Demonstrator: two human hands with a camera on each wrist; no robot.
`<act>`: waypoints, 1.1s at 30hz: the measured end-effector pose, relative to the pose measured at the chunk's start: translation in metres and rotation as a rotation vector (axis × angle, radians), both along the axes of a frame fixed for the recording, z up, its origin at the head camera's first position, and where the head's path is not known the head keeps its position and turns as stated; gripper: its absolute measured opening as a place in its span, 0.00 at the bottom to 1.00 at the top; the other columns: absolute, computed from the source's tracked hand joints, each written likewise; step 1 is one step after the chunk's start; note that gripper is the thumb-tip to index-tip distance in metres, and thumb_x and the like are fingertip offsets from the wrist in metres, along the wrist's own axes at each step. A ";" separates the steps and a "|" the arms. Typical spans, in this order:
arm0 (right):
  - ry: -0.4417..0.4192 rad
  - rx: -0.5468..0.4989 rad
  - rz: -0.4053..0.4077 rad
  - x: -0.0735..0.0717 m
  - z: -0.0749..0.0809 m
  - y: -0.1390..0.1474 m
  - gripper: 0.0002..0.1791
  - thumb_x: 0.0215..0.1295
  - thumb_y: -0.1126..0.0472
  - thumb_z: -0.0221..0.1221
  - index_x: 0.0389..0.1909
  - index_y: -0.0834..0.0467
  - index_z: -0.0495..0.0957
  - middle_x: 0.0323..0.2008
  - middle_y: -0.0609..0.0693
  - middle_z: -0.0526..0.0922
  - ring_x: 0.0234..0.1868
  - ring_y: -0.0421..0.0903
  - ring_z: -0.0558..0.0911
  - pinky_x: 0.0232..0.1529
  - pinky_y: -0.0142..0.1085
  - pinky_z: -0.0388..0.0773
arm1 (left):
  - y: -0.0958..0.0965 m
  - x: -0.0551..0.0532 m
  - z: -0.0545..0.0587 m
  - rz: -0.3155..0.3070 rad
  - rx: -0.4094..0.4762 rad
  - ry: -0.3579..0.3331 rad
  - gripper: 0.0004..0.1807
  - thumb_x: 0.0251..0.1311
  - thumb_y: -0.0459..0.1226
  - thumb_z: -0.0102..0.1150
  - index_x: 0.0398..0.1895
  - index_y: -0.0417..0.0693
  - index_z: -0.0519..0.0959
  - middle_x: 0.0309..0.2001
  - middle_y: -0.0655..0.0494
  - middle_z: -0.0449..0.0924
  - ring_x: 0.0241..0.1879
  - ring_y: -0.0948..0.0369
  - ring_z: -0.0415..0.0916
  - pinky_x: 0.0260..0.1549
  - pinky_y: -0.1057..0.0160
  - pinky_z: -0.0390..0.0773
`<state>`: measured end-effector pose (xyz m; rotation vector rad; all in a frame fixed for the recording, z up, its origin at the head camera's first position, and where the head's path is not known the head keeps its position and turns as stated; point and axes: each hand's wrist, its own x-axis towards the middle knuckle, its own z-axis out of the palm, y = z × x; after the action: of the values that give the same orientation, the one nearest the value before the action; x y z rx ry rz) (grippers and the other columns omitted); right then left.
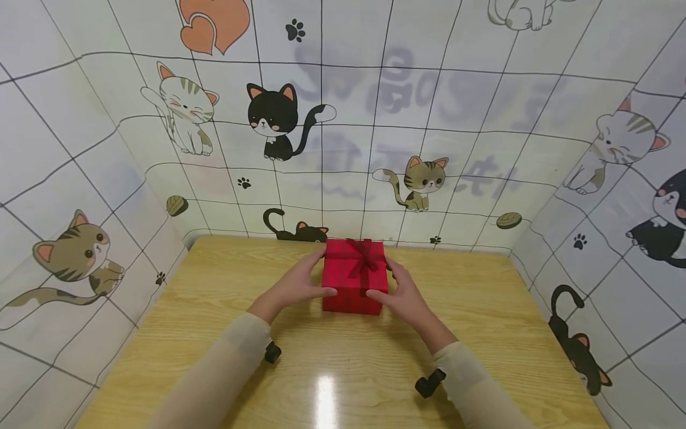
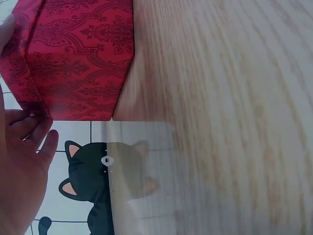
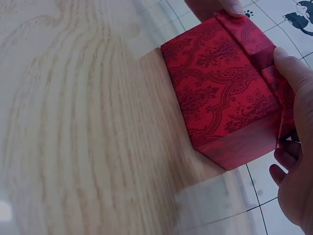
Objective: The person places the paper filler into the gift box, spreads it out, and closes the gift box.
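A red gift box (image 1: 351,301) with a dark damask pattern stands upright at the far side of the table, its lid (image 3: 244,34) on. Dark red ribbon with a bow (image 1: 364,260) crosses the lid. My left hand (image 1: 293,288) holds the lid from the left, thumb on the near face and fingers along the side. From the right, my right hand (image 1: 405,296) grips it the same way, its thumb at the front and curled fingers at the lower edge of the lid. In the left wrist view, the box's patterned wall (image 2: 78,73) shows beneath the lid.
The glossy wooden table (image 1: 343,363) reflects light near its front. White sheets with a grid and cartoon cats (image 1: 423,185) enclose it at the back and both sides. Small black devices (image 1: 430,382) sit at both wrists.
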<state>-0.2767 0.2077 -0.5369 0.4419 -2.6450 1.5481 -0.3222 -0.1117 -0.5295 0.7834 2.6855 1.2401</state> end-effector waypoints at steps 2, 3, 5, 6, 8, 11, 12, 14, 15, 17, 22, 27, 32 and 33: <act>-0.008 -0.002 0.001 0.000 -0.003 0.000 0.57 0.66 0.43 0.79 0.89 0.49 0.58 0.83 0.52 0.65 0.81 0.59 0.64 0.78 0.66 0.64 | 0.001 0.000 -0.001 0.007 -0.011 -0.004 0.64 0.59 0.60 0.82 0.92 0.60 0.53 0.86 0.59 0.60 0.84 0.50 0.57 0.78 0.38 0.65; -0.014 -0.001 0.001 0.000 -0.005 0.001 0.57 0.66 0.43 0.79 0.89 0.49 0.58 0.83 0.52 0.65 0.81 0.59 0.64 0.78 0.66 0.64 | 0.001 0.000 -0.002 0.013 -0.018 -0.010 0.64 0.59 0.60 0.82 0.92 0.60 0.53 0.86 0.59 0.61 0.84 0.50 0.57 0.78 0.39 0.66; -0.022 -0.013 0.001 0.000 -0.007 0.001 0.57 0.65 0.42 0.79 0.89 0.48 0.58 0.83 0.52 0.65 0.81 0.59 0.64 0.78 0.65 0.64 | 0.002 0.000 -0.003 0.014 -0.023 -0.017 0.64 0.58 0.58 0.83 0.92 0.59 0.54 0.85 0.58 0.62 0.84 0.50 0.58 0.78 0.38 0.66; -0.023 -0.016 0.003 0.000 -0.009 0.002 0.58 0.65 0.43 0.79 0.89 0.48 0.58 0.83 0.51 0.65 0.81 0.58 0.65 0.78 0.65 0.64 | 0.003 0.000 -0.003 0.014 -0.024 -0.022 0.64 0.58 0.58 0.83 0.92 0.58 0.54 0.85 0.57 0.62 0.84 0.50 0.58 0.78 0.39 0.66; -0.029 -0.022 0.005 0.000 -0.012 0.003 0.58 0.65 0.43 0.80 0.89 0.48 0.58 0.83 0.51 0.65 0.80 0.58 0.66 0.79 0.64 0.64 | 0.003 0.001 -0.003 0.009 -0.018 -0.028 0.64 0.58 0.57 0.84 0.92 0.57 0.55 0.85 0.56 0.62 0.84 0.49 0.58 0.79 0.39 0.65; -0.036 -0.030 0.008 0.000 -0.014 0.004 0.57 0.65 0.44 0.80 0.89 0.46 0.58 0.82 0.50 0.66 0.80 0.57 0.67 0.79 0.64 0.65 | 0.005 0.001 -0.004 -0.004 -0.005 -0.017 0.64 0.57 0.56 0.85 0.91 0.56 0.55 0.85 0.56 0.62 0.84 0.49 0.57 0.79 0.39 0.64; -0.038 -0.034 0.012 0.000 -0.015 0.005 0.57 0.65 0.45 0.80 0.89 0.46 0.58 0.82 0.50 0.66 0.80 0.57 0.67 0.79 0.64 0.65 | 0.005 0.001 -0.004 -0.006 -0.004 -0.011 0.65 0.56 0.56 0.86 0.91 0.56 0.55 0.85 0.56 0.62 0.84 0.49 0.57 0.79 0.39 0.64; -0.040 -0.042 0.016 0.000 -0.015 0.005 0.57 0.66 0.45 0.80 0.89 0.45 0.58 0.82 0.50 0.66 0.79 0.57 0.67 0.78 0.65 0.65 | 0.006 0.002 -0.004 -0.006 -0.003 -0.004 0.66 0.55 0.56 0.87 0.91 0.56 0.56 0.85 0.57 0.62 0.84 0.49 0.58 0.79 0.40 0.64; -0.041 -0.044 0.019 0.000 -0.016 0.005 0.56 0.66 0.45 0.79 0.89 0.45 0.58 0.83 0.50 0.65 0.80 0.58 0.66 0.79 0.65 0.64 | 0.006 0.002 -0.004 -0.005 -0.006 0.000 0.66 0.54 0.56 0.87 0.91 0.56 0.56 0.85 0.57 0.62 0.84 0.50 0.58 0.79 0.40 0.64; -0.046 -0.054 0.021 0.001 -0.016 0.004 0.57 0.66 0.46 0.80 0.89 0.44 0.58 0.83 0.50 0.65 0.79 0.58 0.66 0.79 0.65 0.64 | 0.007 0.003 -0.004 0.001 -0.015 -0.006 0.66 0.54 0.56 0.88 0.91 0.58 0.56 0.85 0.58 0.62 0.84 0.51 0.58 0.79 0.41 0.65; -0.057 -0.085 0.028 0.002 -0.019 0.001 0.57 0.66 0.48 0.80 0.89 0.45 0.56 0.83 0.50 0.65 0.79 0.58 0.67 0.79 0.64 0.63 | 0.006 0.004 -0.007 0.012 -0.008 -0.019 0.66 0.54 0.55 0.88 0.91 0.57 0.56 0.85 0.56 0.63 0.84 0.49 0.58 0.79 0.39 0.64; -0.067 -0.094 0.020 0.002 -0.020 -0.001 0.57 0.67 0.47 0.79 0.90 0.45 0.55 0.82 0.50 0.65 0.79 0.57 0.67 0.79 0.63 0.64 | 0.007 0.002 -0.014 -0.018 0.036 -0.005 0.66 0.54 0.54 0.88 0.91 0.58 0.55 0.83 0.57 0.64 0.83 0.52 0.59 0.79 0.40 0.64; -0.077 -0.087 0.006 0.004 -0.018 -0.001 0.58 0.66 0.46 0.80 0.89 0.46 0.55 0.82 0.50 0.65 0.79 0.57 0.66 0.80 0.63 0.63 | 0.008 0.002 -0.015 -0.026 0.055 -0.011 0.68 0.54 0.53 0.89 0.91 0.57 0.53 0.82 0.58 0.63 0.83 0.54 0.59 0.80 0.41 0.63; -0.082 -0.091 0.007 0.004 -0.017 -0.001 0.58 0.66 0.47 0.80 0.89 0.46 0.55 0.82 0.50 0.65 0.79 0.57 0.66 0.80 0.63 0.63 | 0.008 0.002 -0.015 -0.022 0.051 -0.015 0.68 0.54 0.53 0.89 0.91 0.57 0.52 0.83 0.58 0.63 0.83 0.54 0.59 0.80 0.41 0.63</act>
<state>-0.2726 0.2072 -0.5543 0.3917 -2.6206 1.7159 -0.3202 -0.1037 -0.5443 0.8048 2.6361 1.3082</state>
